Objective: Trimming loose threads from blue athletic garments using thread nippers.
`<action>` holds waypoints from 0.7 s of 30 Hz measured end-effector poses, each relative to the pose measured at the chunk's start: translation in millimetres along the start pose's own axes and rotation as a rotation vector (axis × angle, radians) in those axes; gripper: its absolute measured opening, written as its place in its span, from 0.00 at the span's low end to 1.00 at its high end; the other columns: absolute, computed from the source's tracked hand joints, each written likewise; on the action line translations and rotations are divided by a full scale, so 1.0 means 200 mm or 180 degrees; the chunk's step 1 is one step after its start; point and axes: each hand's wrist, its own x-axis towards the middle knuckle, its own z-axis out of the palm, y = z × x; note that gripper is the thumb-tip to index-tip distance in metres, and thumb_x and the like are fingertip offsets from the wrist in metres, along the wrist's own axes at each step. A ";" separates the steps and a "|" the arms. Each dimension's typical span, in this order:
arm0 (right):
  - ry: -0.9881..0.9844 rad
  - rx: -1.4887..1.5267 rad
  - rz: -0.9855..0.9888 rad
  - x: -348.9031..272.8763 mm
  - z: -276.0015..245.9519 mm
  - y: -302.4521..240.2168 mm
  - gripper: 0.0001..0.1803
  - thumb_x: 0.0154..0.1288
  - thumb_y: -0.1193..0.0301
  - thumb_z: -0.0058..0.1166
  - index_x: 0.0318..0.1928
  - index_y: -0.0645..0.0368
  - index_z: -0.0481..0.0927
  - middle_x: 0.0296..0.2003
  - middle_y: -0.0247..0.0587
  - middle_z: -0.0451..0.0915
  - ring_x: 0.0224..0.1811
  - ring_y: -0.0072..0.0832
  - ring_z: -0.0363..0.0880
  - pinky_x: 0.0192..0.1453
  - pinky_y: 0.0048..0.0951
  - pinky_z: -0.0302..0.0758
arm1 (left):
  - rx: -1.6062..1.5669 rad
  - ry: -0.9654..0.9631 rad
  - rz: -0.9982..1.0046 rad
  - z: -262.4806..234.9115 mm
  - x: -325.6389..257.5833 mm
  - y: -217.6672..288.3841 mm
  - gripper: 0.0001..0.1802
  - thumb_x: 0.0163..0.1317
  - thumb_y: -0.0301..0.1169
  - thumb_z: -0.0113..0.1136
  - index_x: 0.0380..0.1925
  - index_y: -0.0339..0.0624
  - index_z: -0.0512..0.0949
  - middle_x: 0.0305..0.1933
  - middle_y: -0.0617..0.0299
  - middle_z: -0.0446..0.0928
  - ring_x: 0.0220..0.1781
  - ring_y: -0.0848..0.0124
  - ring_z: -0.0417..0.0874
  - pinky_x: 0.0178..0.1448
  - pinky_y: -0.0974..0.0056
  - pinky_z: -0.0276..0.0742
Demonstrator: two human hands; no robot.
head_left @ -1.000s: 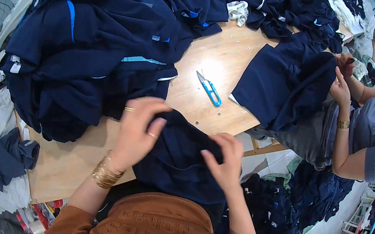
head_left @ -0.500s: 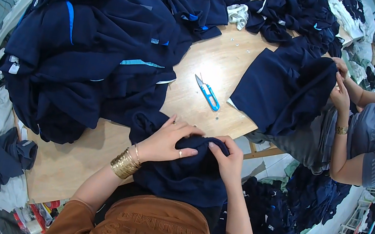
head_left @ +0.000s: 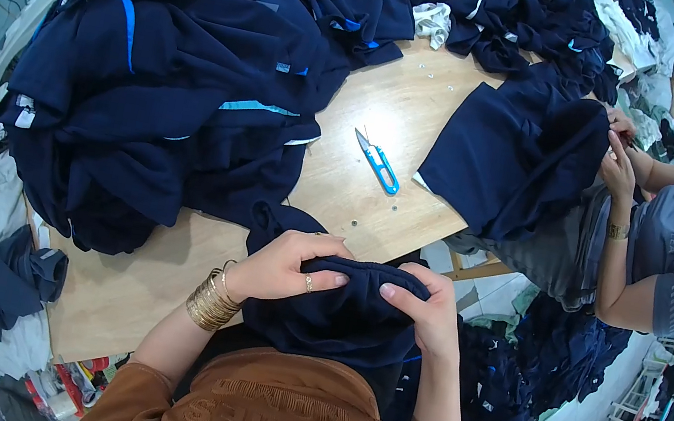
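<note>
Between my hands a navy garment [head_left: 336, 319] is spread over my lap, its gathered edge stretched level near the table's front. My left hand [head_left: 286, 267] pinches that edge between thumb and fingers, with bangles on the wrist. At the other end of the edge, my right hand [head_left: 426, 303] grips with its thumb on the near face; its fingers are largely hidden behind the cloth. Part of the same dark cloth trails onto the table beyond my left hand. Farther out on the wood lie blue-handled thread snips [head_left: 378, 164], apart from both hands.
A big heap of navy garments [head_left: 169, 91] covers the left of the wooden table [head_left: 114, 297]. To the right, a co-worker [head_left: 667, 233] handles another navy garment [head_left: 499, 162]. A white cloth scrap [head_left: 431, 24] lies at the back. More dark clothes [head_left: 544, 364] are piled on the floor.
My hands have shifted slightly right and nearer to me. The garment's edge, bunched and curved before, is now drawn straighter between them.
</note>
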 end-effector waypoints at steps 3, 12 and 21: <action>-0.0056 -0.0078 -0.0011 -0.02 0.00 -0.02 0.06 0.54 0.74 0.60 0.31 0.65 0.80 0.24 0.29 0.78 0.28 0.14 0.71 0.34 0.15 0.68 | 0.0048 0.0054 0.0157 0.01 0.00 0.03 0.12 0.56 0.33 0.60 0.38 0.38 0.76 0.33 0.57 0.77 0.35 0.66 0.78 0.41 0.68 0.72; 0.0011 -0.0468 -0.0156 -0.03 0.01 0.01 0.08 0.53 0.74 0.61 0.32 0.65 0.79 0.26 0.29 0.78 0.29 0.14 0.72 0.35 0.16 0.68 | 0.0686 0.0581 0.0213 0.07 0.02 0.10 0.11 0.49 0.33 0.65 0.26 0.39 0.76 0.28 0.60 0.75 0.30 0.65 0.76 0.37 0.66 0.70; 0.0059 -0.0685 -0.0246 -0.08 -0.01 -0.04 0.10 0.53 0.75 0.60 0.37 0.65 0.79 0.29 0.31 0.79 0.32 0.15 0.73 0.38 0.17 0.69 | 0.0579 0.0648 0.0135 0.09 0.00 0.12 0.09 0.49 0.31 0.65 0.28 0.39 0.77 0.27 0.60 0.75 0.30 0.65 0.76 0.37 0.67 0.70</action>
